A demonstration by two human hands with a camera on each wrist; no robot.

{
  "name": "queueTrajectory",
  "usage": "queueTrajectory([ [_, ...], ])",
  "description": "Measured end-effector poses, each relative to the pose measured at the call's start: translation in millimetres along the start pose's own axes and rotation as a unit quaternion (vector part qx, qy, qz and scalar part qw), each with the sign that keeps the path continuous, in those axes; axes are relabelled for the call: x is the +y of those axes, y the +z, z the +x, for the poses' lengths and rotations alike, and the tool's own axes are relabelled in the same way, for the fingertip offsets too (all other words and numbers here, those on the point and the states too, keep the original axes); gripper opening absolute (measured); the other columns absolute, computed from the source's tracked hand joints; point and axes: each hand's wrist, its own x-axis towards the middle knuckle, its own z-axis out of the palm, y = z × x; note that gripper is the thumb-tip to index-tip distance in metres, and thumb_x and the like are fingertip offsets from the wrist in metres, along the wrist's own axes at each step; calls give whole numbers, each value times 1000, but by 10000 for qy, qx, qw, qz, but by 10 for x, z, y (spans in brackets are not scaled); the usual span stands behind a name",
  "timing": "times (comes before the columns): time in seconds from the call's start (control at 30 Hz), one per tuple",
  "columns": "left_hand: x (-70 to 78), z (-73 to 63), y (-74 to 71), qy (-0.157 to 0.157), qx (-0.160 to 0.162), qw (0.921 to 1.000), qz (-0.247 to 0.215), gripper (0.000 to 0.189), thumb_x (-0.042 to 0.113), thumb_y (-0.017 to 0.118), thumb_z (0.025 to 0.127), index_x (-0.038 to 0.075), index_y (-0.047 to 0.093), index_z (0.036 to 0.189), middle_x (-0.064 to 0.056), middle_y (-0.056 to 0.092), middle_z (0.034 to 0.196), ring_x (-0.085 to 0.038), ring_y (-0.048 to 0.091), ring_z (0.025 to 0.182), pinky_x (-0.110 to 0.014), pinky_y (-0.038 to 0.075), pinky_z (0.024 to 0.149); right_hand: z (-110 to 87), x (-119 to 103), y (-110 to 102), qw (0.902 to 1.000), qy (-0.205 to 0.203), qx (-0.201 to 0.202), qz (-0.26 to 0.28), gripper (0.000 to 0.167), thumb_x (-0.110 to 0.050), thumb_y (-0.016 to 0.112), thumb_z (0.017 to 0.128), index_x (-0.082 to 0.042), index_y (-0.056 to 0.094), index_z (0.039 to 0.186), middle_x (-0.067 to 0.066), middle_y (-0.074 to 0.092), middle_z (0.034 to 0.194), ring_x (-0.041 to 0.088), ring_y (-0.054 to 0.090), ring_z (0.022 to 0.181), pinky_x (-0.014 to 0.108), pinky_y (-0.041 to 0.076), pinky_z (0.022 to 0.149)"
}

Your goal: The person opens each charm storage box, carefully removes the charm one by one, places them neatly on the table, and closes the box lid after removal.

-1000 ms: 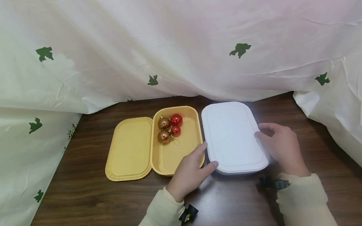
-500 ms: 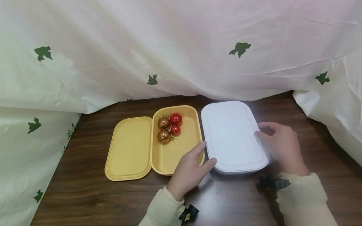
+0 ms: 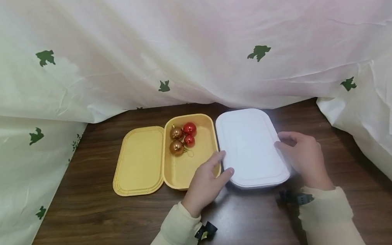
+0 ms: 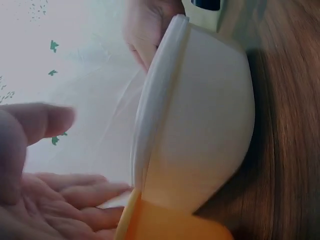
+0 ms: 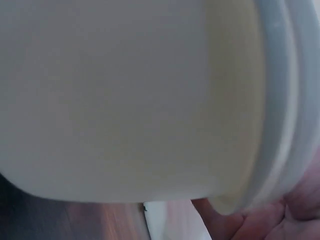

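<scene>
A white box (image 4: 210,110) with its white lid (image 3: 250,145) on stands right of centre in the head view. My right hand (image 3: 304,159) holds the lid's right edge, thumb tip over the rim; most of its fingers are hidden in the right wrist view. My left hand (image 3: 205,186) spreads thumb and fingers at the lid's left edge, the fingertips by the rim. In the left wrist view the thumb (image 4: 42,122) stands apart from the lid. Below that hand lies an open yellow box (image 3: 186,174) holding red baubles (image 3: 190,129) and gold baubles (image 3: 177,147).
A yellow lid (image 3: 138,162) lies flat on the dark wooden table (image 3: 86,233), left of the yellow box. White cloth (image 3: 193,48) with green bird shapes hangs behind and along both sides. The yellow and white boxes stand side by side, very close together.
The white box and lid have shifted very slightly left, towards the yellow box. Both hands keep nearly the same place and pose. The baubles have not moved within their box.
</scene>
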Motion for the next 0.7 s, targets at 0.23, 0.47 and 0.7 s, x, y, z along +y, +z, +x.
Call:
queueTrajectory([
  [0.23, 30, 13, 22, -107, 159, 9998, -111, 67, 32, 66, 97, 5, 40, 153, -7, 36, 159, -15, 29, 147, -39, 26, 121, -18, -39, 36, 9998, -5, -52, 191, 49, -33, 64, 99, -13, 57, 143, 19, 53, 146, 40, 45, 135, 59, 44, 104],
  [0.47, 30, 6, 52, -66, 171, 9998, -53, 69, 33, 66, 96, 6, 39, 154, -5, 37, 159, -15, 30, 147, -39, 26, 120, -17, -24, 56, 9999, 97, -19, 30, 58, -38, 68, 96, -9, 55, 144, 23, 52, 144, 41, 51, 125, 55, 50, 96],
  [0.7, 37, 13, 60, -55, 181, 9997, 159, 69, 35, 65, 96, 8, 39, 154, -5, 37, 159, -15, 31, 146, -39, 28, 120, -16, -8, 64, 9999, 103, 123, 52, 54, -34, 68, 96, -8, 57, 143, 23, 57, 138, 36, 59, 111, 46, 56, 83],
])
